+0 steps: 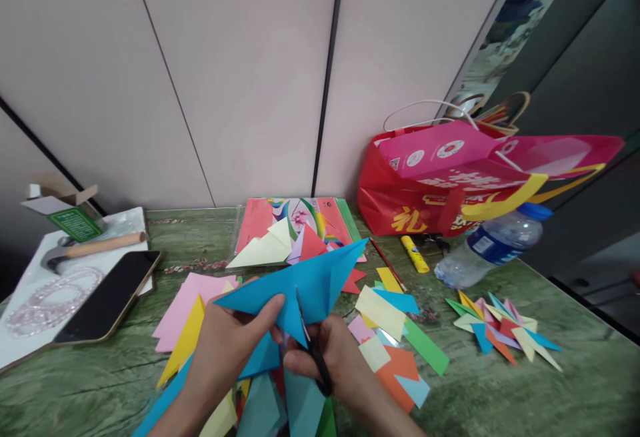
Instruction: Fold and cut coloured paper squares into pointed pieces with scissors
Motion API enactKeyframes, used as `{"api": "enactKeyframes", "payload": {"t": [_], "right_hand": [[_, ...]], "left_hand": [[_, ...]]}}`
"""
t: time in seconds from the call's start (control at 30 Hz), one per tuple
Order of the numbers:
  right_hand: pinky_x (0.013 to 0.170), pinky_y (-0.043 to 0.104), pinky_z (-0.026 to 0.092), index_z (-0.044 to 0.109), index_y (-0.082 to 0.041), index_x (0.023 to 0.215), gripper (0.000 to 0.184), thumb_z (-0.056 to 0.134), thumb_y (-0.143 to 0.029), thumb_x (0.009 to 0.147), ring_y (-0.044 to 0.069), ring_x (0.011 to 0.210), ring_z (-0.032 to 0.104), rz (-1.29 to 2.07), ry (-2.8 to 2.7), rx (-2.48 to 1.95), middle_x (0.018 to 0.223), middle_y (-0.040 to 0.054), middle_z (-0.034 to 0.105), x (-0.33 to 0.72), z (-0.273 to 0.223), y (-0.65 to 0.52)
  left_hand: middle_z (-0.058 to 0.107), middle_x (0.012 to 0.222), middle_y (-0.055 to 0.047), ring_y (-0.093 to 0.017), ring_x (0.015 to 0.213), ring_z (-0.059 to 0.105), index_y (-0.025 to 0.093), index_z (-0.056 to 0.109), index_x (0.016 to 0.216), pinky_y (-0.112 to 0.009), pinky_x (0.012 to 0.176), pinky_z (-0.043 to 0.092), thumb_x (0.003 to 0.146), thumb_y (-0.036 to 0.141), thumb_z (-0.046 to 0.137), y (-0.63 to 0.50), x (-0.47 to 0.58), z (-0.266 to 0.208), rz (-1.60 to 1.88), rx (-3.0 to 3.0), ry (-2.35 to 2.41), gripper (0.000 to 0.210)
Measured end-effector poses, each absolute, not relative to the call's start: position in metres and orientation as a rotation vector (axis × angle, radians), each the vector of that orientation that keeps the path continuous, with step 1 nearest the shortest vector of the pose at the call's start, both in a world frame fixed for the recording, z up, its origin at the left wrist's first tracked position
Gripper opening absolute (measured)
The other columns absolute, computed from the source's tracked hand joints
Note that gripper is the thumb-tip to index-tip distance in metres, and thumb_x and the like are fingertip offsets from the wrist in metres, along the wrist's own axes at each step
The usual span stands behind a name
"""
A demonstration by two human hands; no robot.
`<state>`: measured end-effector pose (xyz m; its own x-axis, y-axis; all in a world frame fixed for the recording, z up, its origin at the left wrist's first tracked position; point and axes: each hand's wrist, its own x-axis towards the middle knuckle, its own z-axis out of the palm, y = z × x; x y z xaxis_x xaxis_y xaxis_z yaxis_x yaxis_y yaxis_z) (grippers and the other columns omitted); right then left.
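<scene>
In the head view my left hand point(237, 333) pinches a folded blue paper point(313, 280) between thumb and fingers. My right hand point(333, 353) is wrapped round the black handles of a pair of scissors point(319, 361). The scissor blades reach up across the lower middle of the blue paper; whether they have cut into it I cannot tell. Beneath both hands lie more coloured paper pieces, among them a yellow piece point(186, 340) and grey-blue pieces point(263, 407), partly hidden by my hands and forearms.
Paper scraps point(383, 310) lie right of my hands, with folded paper stars point(505, 327) farther right. Behind are a paper pack point(255, 220), glue stick point(414, 253), water bottle point(490, 247) and red bag point(390, 190). A phone point(110, 297) and a wooden-handled tool point(105, 245) are left.
</scene>
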<state>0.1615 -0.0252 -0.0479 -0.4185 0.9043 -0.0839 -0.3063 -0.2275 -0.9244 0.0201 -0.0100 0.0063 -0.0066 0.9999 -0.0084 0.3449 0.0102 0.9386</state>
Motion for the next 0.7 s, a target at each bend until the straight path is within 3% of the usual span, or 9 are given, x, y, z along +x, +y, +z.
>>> {"api": "enactKeyframes", "payload": {"t": [0.37, 0.7], "right_hand": [[0.041, 0.018, 0.033, 0.058, -0.013, 0.067, 0.036, 0.080, -0.038, 0.052, 0.007, 0.043, 0.040, 1.733, -1.149, -0.937, 0.053, -0.0030, 0.051, 0.1624, -0.0584, -0.0255], [0.038, 0.019, 0.034, 0.060, -0.014, 0.067, 0.039, 0.077, -0.045, 0.053, 0.007, 0.040, 0.039, 1.702, -1.206, -0.986, 0.048, -0.0043, 0.048, 0.1625, -0.0557, -0.0256]], "left_hand": [[0.065, 0.043, 0.000, -0.019, 0.046, 0.061, 0.020, 0.060, 0.041, -0.025, 0.054, 0.050, 0.067, 0.037, 0.065, -0.0118, 0.0197, 0.0099, 1.021, 1.438, 1.463, 0.032], [0.064, 0.041, -0.001, -0.018, 0.043, 0.060, 0.020, 0.059, 0.039, -0.025, 0.048, 0.047, 0.070, 0.041, 0.063, -0.0094, 0.0205, 0.0043, 1.003, 1.426, 1.489, 0.038]]}}
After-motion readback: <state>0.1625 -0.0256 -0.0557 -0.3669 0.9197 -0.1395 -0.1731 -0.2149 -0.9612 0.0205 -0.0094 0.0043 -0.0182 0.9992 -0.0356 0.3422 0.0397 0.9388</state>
